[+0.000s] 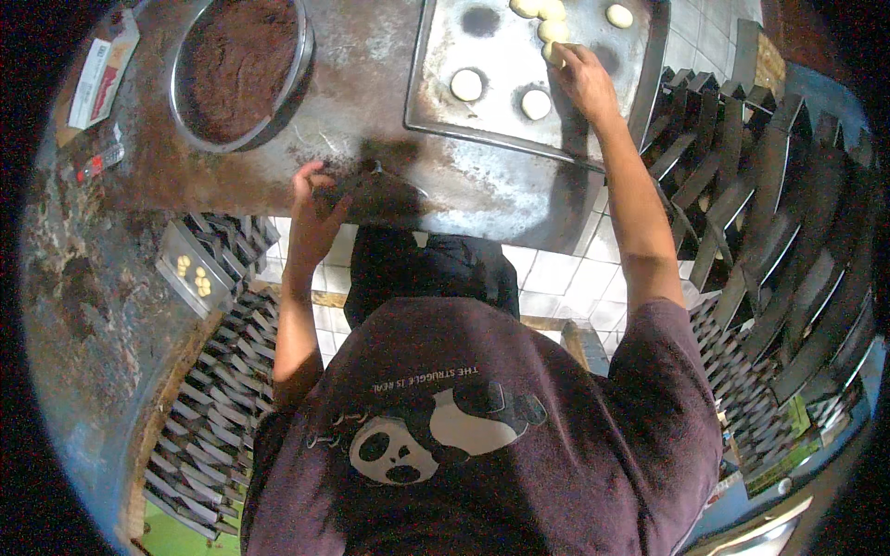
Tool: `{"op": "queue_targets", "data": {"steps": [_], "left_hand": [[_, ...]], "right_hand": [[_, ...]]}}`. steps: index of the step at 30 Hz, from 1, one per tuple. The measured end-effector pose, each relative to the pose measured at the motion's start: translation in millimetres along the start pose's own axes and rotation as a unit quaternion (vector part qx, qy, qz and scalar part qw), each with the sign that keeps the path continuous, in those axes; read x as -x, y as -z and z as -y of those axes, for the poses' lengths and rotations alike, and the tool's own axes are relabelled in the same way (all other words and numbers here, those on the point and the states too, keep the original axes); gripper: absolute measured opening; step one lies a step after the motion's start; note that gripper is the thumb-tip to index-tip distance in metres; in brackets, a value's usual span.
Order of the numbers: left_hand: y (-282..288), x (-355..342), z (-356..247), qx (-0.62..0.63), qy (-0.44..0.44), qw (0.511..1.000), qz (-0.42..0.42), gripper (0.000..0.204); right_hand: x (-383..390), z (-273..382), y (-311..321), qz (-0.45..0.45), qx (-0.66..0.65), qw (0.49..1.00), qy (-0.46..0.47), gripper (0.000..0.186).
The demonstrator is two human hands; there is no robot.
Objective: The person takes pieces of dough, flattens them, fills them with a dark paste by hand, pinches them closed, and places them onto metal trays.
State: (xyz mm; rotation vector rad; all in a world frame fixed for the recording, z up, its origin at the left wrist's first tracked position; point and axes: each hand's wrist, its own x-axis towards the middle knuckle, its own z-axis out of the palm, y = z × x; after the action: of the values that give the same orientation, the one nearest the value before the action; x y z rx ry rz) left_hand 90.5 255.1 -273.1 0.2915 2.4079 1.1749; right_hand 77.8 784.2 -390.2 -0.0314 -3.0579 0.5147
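Observation:
A dark metal baking tray (438,130) lies at the far right of the worktable, with several pale round dough balls on it. Two of them, a left dough ball (466,85) and a right dough ball (536,105), sit apart in its near half. A third dough ball (619,16) lies near the far right. My right hand (584,82) reaches over the tray, its fingers closed on the nearest dough ball (553,53) of a touching row. My left hand (318,211) hovers by the table's front edge, empty, thumb and fingers apart and slightly bent.
A round metal bowl (303,69) of brown crumbly filling (236,65) stands at the far left of the worktable (362,56). Beside it lie a white and red box (102,79) and a small red packet (100,165). Stacked dark trays (742,185) rise at the right, more trays (209,417) at the left.

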Motion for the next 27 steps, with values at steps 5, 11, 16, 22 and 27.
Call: {"op": "queue_targets", "data": {"steps": [5,11,16,22,27], "left_hand": [[4.0,-22.6,-48.0,0.069,0.094,0.993,0.024,0.059],[-54.2,-69.5,-35.9,0.179,-0.133,0.975,0.007,0.036],[-72.3,-81.3,-123.4,0.41,0.033,0.908,-0.084,0.052],[-26.7,-69.7,-136.9,0.375,0.038,0.902,-0.208,0.065],[6.0,-58.0,-132.5,0.63,0.007,0.772,-0.084,0.063]], "right_hand": [[-33.8,0.7,0.5,0.137,0.096,0.985,-0.037,0.039],[-41.3,111.2,60.2,0.311,-0.442,0.84,-0.054,0.037],[5.1,260.8,84.5,0.15,-0.535,0.827,-0.088,0.031],[8.3,350.7,88.4,-0.041,-0.649,0.755,-0.089,0.028],[-21.2,385.1,85.9,-0.145,-0.629,0.75,-0.148,0.018]]}}
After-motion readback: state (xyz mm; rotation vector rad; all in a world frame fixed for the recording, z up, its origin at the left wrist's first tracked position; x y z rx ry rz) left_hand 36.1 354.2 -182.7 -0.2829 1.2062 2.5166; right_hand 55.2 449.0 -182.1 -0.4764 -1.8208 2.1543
